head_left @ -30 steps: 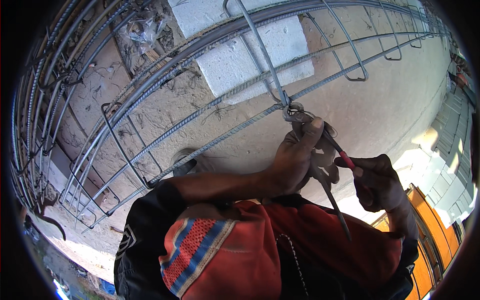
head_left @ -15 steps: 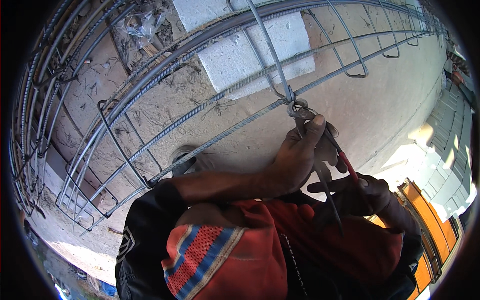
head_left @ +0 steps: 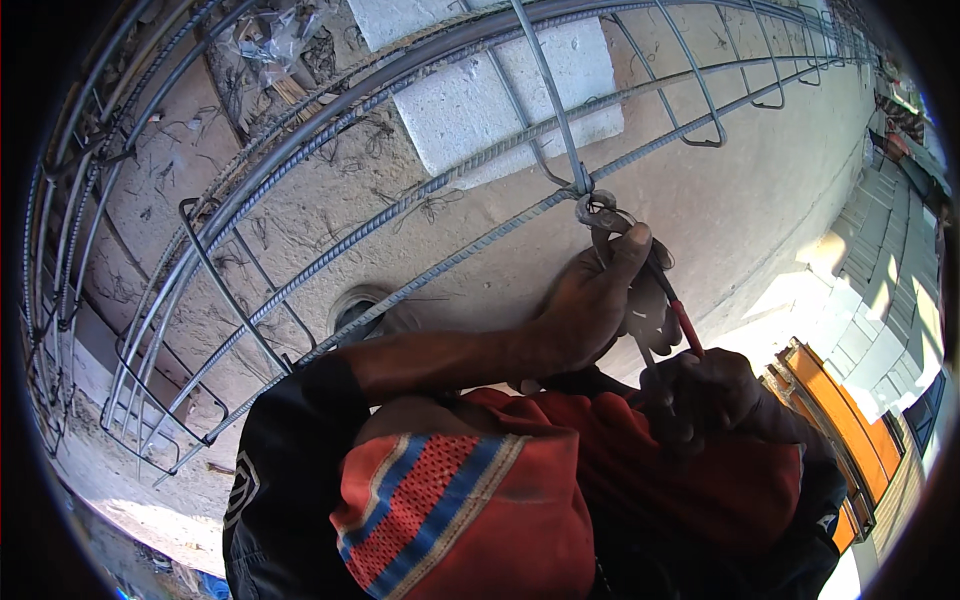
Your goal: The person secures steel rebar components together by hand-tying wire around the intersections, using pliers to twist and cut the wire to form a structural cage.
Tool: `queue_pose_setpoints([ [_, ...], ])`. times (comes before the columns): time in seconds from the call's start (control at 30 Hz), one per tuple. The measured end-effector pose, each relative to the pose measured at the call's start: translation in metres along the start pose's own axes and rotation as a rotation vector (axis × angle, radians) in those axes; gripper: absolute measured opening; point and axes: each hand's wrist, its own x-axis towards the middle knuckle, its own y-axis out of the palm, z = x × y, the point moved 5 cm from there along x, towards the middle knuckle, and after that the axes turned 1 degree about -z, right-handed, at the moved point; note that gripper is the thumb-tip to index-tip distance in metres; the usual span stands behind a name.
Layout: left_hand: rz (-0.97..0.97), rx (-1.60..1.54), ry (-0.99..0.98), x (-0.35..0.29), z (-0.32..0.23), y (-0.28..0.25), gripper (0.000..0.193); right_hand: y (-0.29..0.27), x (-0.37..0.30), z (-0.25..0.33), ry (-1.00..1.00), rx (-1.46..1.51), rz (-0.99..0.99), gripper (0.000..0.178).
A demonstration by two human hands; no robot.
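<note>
Dark metal pincers [head_left: 685, 324] with a red-sleeved handle reach up to a crossing of steel bars, their jaws at the joint. My left hand [head_left: 592, 308] is closed around them just below the jaws, thumb on top. Thin dark wire loops show beside the thumb; whether my fingers pinch this wire too is hidden. My right hand [head_left: 722, 388] is closed around the lower handles, in shadow against the red cloth. At the joint a ribbed rebar [head_left: 480, 240] meets a smooth steel stirrup [head_left: 556, 98].
The long rebar cage [head_left: 400, 200] curves across the view, with more bars [head_left: 70, 230] bunched at the left. Pale blocks [head_left: 510, 110] lie beneath it on the dusty concrete floor [head_left: 740, 220]. Orange panels [head_left: 845, 420] and grey paving [head_left: 880, 260] are at the right. A shoe [head_left: 360, 308] shows below the cage.
My right hand has gone from loosely spread fingers to a closed grip on the pincers' handles, which have come closer together. My left hand stays by the joint. The view has shifted slightly.
</note>
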Motion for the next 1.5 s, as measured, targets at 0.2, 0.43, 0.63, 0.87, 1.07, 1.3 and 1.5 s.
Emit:
queue_pose_setpoints([
  [0.2,-0.011,0.16,-0.008,0.004,0.004,-0.009,0.047,-0.001,-0.008,0.014,0.203,-0.061,-0.353,0.034],
  [0.43,-0.104,0.296,-0.115,-0.005,-0.004,-0.008,0.052,0.011,-0.02,0.045,0.103,-0.575,-0.52,0.031],
  [0.63,0.098,0.102,0.001,0.004,-0.004,0.014,0.063,0.031,-0.035,0.071,-0.502,-1.685,-0.661,0.008],
  [0.87,-0.034,0.003,-0.048,0.019,0.006,0.015,0.032,0.002,-0.024,0.053,-0.251,-1.987,-1.184,0.012],
  [1.07,-0.159,0.394,-0.054,0.01,-0.005,-0.001,0.032,-0.003,-0.003,0.039,-0.447,-1.494,-0.925,0.027],
  [1.3,0.132,0.194,0.094,0.016,0.006,-0.009,0.028,-0.039,-0.004,0.015,-0.501,-0.574,-0.624,0.037],
  [1.5,0.049,-0.017,0.042,0.01,0.0,-0.011,0.04,-0.044,0.026,-0.002,-0.489,-0.024,0.003,0.053],
])
